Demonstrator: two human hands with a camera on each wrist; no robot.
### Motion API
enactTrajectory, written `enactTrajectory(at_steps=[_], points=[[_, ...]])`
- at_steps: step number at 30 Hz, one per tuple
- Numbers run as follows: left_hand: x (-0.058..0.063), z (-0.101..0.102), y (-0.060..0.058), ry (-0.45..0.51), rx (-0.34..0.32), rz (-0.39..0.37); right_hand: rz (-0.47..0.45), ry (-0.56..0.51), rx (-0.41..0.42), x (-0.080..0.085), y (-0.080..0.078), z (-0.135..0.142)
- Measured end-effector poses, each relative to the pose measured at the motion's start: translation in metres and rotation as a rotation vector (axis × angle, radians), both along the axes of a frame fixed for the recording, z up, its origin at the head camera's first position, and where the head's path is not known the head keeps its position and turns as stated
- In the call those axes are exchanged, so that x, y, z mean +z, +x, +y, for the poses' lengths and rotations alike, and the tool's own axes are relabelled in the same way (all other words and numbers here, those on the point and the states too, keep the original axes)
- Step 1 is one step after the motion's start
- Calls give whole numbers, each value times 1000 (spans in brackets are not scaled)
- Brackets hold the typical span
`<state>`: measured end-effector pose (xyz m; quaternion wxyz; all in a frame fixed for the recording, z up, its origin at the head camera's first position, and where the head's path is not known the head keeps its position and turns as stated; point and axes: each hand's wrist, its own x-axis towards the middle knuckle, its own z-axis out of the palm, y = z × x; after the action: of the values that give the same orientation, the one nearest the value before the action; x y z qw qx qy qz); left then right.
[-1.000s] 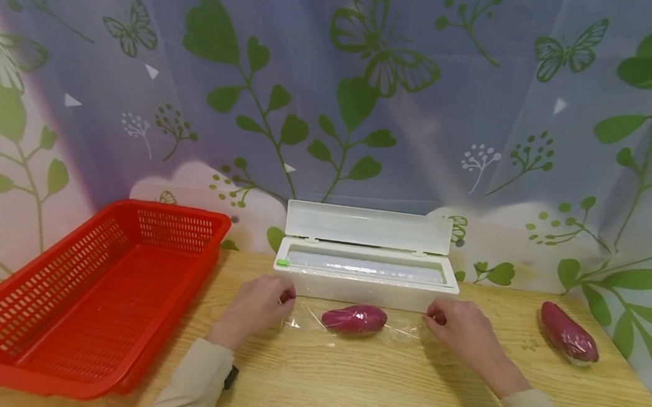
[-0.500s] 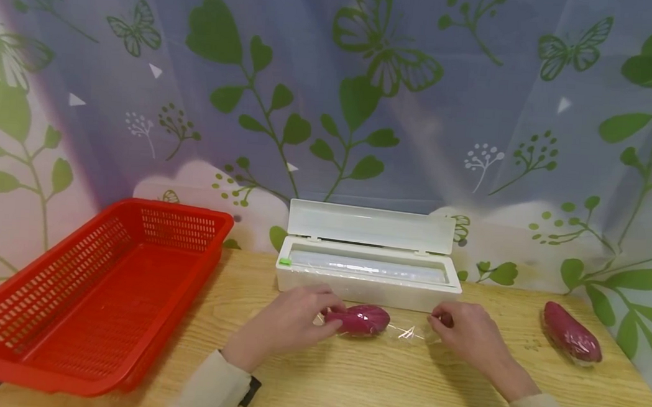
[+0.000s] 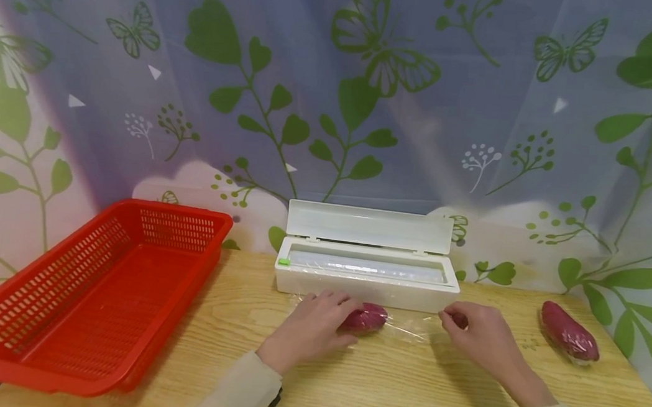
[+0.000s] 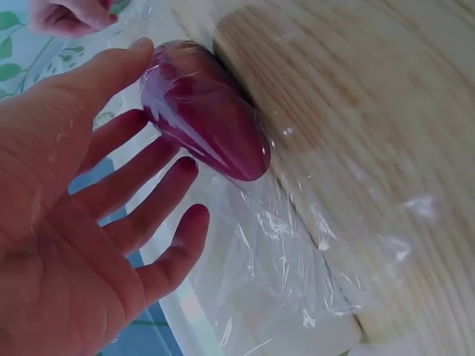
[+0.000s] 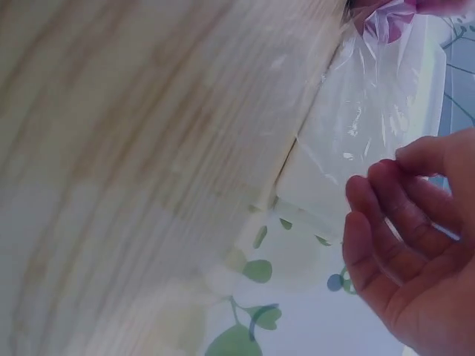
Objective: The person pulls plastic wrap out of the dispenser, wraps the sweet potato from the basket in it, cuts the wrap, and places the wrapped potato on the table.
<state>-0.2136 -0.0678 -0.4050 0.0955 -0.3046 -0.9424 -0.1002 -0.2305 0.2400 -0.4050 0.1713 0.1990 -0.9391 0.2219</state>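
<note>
A purple-red sweet potato (image 3: 370, 318) lies on the table under clear cling film (image 3: 410, 327), in front of a white film dispenser box (image 3: 365, 290). My left hand (image 3: 313, 327) reaches over its left end. In the left wrist view, the loosely spread fingers and thumb touch the wrapped sweet potato (image 4: 204, 111) without closing round it. To the right of it, my right hand (image 3: 482, 344) pinches the film's edge between thumb and fingertips. The film (image 5: 356, 119) stretches from there toward the sweet potato in the right wrist view.
The dispenser's lid (image 3: 369, 227) stands raised, with a film roll (image 3: 364, 266) inside and a green cutter (image 3: 284, 262) at its left. A red plastic basket (image 3: 119, 371) is on the left. Another film-wrapped sweet potato (image 3: 567, 333) lies at the right. Behind hangs a patterned curtain (image 3: 419, 141).
My left hand has let go of the film's left edge and moved right onto the sweet potato. My right hand, holding the film, has shifted slightly right.
</note>
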Motion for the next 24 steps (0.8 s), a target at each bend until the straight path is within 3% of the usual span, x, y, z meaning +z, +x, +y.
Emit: enactTrajectory(at_steps=[9,14,18,24], points=[[-7,7,-10,14,32,45,348,-14,286,-10,3,-18],[-7,5,-12,32,20,56,478,35,415,-13,2,-36],[-5,0,-12,41,15,30,450,107,444,-11,5,-48],[-2,-2,-11,37,19,19,339,210,400,-12,6,-65]])
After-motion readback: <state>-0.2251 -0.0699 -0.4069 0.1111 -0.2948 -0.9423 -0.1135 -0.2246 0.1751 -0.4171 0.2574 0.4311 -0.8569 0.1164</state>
